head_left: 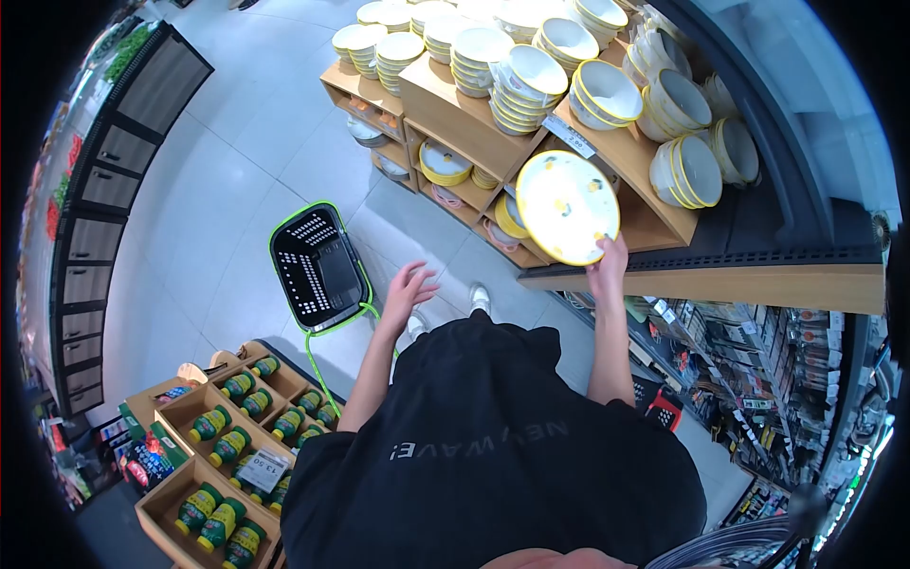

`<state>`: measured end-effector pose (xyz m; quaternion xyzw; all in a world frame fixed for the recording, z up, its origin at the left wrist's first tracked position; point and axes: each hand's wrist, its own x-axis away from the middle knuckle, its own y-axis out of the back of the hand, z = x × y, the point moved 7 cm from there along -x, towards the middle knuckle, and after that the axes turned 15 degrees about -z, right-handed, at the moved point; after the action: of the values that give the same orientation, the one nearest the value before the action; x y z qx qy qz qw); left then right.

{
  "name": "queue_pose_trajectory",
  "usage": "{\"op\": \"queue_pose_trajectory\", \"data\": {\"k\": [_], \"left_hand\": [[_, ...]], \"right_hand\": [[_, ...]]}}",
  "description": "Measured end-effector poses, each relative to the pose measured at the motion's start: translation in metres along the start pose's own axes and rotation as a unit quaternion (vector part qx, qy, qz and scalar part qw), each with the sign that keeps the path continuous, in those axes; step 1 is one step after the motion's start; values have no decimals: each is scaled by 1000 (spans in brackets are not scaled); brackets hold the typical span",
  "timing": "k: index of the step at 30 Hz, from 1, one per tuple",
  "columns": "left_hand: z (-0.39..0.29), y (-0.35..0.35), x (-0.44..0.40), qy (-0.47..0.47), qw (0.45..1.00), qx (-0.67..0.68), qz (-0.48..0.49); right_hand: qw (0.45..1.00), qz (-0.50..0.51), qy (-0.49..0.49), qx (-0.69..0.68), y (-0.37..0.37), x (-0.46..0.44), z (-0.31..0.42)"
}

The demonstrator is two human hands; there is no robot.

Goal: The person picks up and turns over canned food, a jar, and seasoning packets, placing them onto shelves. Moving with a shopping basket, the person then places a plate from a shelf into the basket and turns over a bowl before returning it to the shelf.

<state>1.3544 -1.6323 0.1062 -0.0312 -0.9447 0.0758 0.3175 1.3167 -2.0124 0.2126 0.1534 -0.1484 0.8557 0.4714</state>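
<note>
My right hand (608,263) grips the lower rim of a white plate (567,207) with a yellow edge and small yellow fruit designs. The plate is held up with its face toward me, in front of the wooden shelf. My left hand (409,290) hangs free over the floor with its fingers apart, holding nothing. To the left of it, a black shopping basket (320,270) with a green rim and green handle stands on the floor; nothing shows inside it.
A wooden display shelf (455,113) carries stacked bowls (482,59), with more plates (443,163) in its cubbies. Behind my left elbow, a wooden rack (180,417) holds several green bottles (210,422). Hanging goods (749,370) line the right side. Grey cabinets (95,256) stand far left.
</note>
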Motion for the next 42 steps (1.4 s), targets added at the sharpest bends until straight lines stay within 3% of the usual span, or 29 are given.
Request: {"op": "queue_pose_trajectory", "data": {"k": [2,6,7,9,14,17,19,20,22,23,24,25,26,27,29,30,32,35,40,42], "left_hand": [[-57,-50,21,-42,993,26,103],[-120,-94,65,-112,965,141,190],[-121,-92,68,-115,965,141,187],[-130,-82,73,-188,972,77,115],[-140,-70,84,-176,979,64,85],[-137,-70,76,-185,974,125,36],[-128,-63,65,-121,957,262,-41],[-132,-59,64,-125,955,266,-50],[-128,-70,64,7,944,323,66],[-117,-68,61,40,954,283,87],[-118,-77,72,119,871,431,204],[-127,-86,88,190,744,559,314],[-141,-87,88,54,757,569,317],[-146,-88,89,46,759,570,311],[-160,-100,111,94,656,563,494],[-149,-97,105,72,611,552,563],[-148,-94,108,67,626,551,548],[-145,-89,106,64,678,552,482],[-159,-95,117,67,720,539,433],[-163,-92,115,98,808,522,257]], "right_hand": [[999,39,7,-33,-16,22,-2],[991,128,31,27,-59,80,33],[991,132,30,26,-64,89,38],[972,189,131,51,-74,108,57],[949,213,203,110,-77,131,68],[942,227,227,95,-86,151,76],[935,251,238,79,-95,173,82],[913,313,252,72,-103,191,83],[854,445,262,57,-119,219,85],[818,513,257,50,-126,232,83],[812,551,190,-38,-137,248,79],[807,560,185,-41,-139,252,74],[794,588,155,-14,-140,258,63],[779,614,127,12,-141,264,53],[791,604,93,36,-143,269,55],[774,623,40,108,-142,271,50],[749,638,-16,179,-139,274,38],[720,673,129,114,-143,283,47],[729,665,77,142,-144,279,42],[741,655,67,133,-143,274,39]]}}
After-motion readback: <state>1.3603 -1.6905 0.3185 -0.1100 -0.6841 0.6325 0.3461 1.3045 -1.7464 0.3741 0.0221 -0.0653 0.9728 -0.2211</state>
